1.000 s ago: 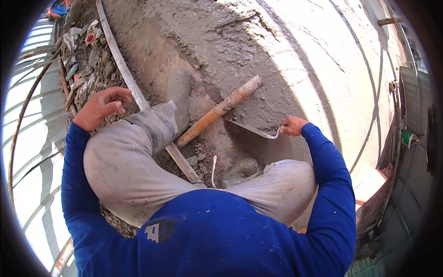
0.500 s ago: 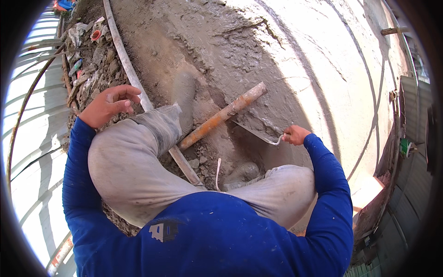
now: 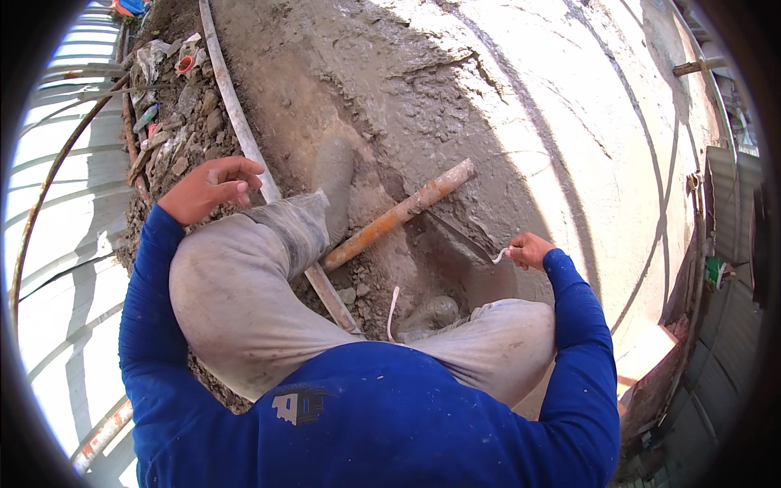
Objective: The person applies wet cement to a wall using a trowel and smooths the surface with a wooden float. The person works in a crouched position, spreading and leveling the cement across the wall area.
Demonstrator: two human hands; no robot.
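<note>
My right hand [image 3: 525,253] is closed on the curved metal handle of a trowel [image 3: 458,237], whose long, darkened blade lies at the wet grey mortar [image 3: 488,199] just right of a rusty orange pipe [image 3: 390,218]. That pipe lies diagonally, with its far end on the mortar. Over my bent left leg, my left hand [image 3: 213,189] is held up with loosely curled fingers apart and nothing in them. A long pale pole [image 3: 234,106] runs under that leg. My mud-coated left foot [image 3: 333,179] rests on the dirt beside the orange pipe.
Rubble [image 3: 175,114] with plastic scraps lines the left, beside corrugated white sheeting [image 3: 69,211] and a bent rod. The sunlit, shadow-striped grey surface [image 3: 634,163] stretches to the right, bordered by dark metal sheets [image 3: 724,309]. A thin white strip [image 3: 394,305] stands between my legs.
My right hand and the trowel have moved right and downward in the view, and the blade now looks darker. My left hand and the whole scene have shifted slightly right as the view moved.
</note>
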